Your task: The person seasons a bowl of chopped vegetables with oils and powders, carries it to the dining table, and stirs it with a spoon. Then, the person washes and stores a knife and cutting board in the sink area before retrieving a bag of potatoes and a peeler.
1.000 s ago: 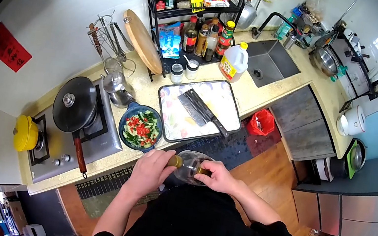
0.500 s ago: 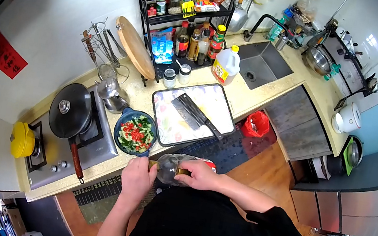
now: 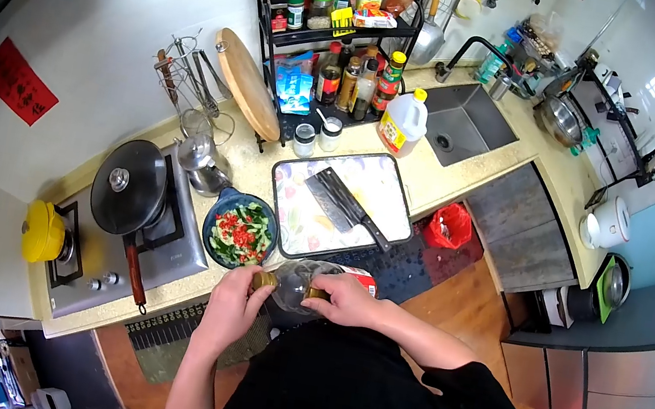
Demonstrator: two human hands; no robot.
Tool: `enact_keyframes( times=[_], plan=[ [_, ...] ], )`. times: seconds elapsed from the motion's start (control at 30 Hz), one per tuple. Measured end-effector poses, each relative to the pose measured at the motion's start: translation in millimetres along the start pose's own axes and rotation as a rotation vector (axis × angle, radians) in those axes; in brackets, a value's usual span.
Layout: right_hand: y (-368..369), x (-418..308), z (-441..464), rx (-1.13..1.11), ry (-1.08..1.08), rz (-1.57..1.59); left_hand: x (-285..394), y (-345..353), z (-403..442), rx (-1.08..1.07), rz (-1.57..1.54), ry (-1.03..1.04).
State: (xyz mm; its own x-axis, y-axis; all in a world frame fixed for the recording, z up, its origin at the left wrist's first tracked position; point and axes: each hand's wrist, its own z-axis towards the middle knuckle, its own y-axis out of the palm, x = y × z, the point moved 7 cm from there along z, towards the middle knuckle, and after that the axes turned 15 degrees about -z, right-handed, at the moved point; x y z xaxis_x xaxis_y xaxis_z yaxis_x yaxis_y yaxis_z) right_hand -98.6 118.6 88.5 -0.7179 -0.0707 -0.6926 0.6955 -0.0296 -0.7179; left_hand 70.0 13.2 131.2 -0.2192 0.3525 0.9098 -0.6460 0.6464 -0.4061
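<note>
A large clear plastic bottle (image 3: 293, 284) with a red-and-white label lies tilted in front of my body, its neck toward the left. My right hand (image 3: 346, 300) is closed around its brownish handle. At the neck end, my left hand (image 3: 231, 303) pinches the gold-brown cap (image 3: 265, 280) between thumb and fingers. Whether the cap is still seated on the neck I cannot tell. Just beyond my left hand stands a blue bowl (image 3: 205, 238) of cut cucumber and chopped red pepper (image 3: 238, 233). A cleaver (image 3: 343, 207) lies on the patterned cutting board (image 3: 297, 230) behind the bottle.
A lidded black pan (image 3: 126, 192) and a yellow pot (image 3: 44, 231) sit on the stove at left. The spice rack (image 3: 337, 41), a white-and-yellow jug (image 3: 402, 122) and the sink (image 3: 466, 124) line the back. A red bin (image 3: 450, 225) stands below the counter.
The view has shifted slightly, moving the counter things right and down. My left fingers have changed position around the cap, and more of it shows. My right hand keeps its hold.
</note>
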Motion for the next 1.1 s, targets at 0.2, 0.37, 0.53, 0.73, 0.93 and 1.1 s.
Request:
enact_keyframes(
  times=[0.2, 0.37, 0.53, 0.73, 0.93, 1.1],
  plan=[
    [0.3, 5.1, 3.9, 0.010, 0.064, -0.037, -30.1, -30.1, -7.0, 0.335, -0.169, -0.103],
    [-1.6, 15.3, 17.1, 0.066, 0.171, -0.075, -86.6, -51.4, -45.1, 0.419, -0.487, -0.217],
    [-7.2, 19.1, 43.1, 0.118, 0.191, -0.163, -129.5, -61.2, -95.3, 0.481, -0.589, -0.330],
    [-12.5, 30.1, 82.3, 0.075, 0.286, -0.276, -149.9, -65.8, -148.2, 0.654, -0.628, -0.464],
    [1.8, 36.3, 112.4, -0.027, 0.215, -0.426, -162.4, -60.0, -173.7, 0.700, -0.672, -0.413],
    [21.9, 33.3, 127.3, -0.114, 0.174, -0.498, -155.7, -61.0, -182.8, 0.741, -0.647, -0.425]
  ],
)
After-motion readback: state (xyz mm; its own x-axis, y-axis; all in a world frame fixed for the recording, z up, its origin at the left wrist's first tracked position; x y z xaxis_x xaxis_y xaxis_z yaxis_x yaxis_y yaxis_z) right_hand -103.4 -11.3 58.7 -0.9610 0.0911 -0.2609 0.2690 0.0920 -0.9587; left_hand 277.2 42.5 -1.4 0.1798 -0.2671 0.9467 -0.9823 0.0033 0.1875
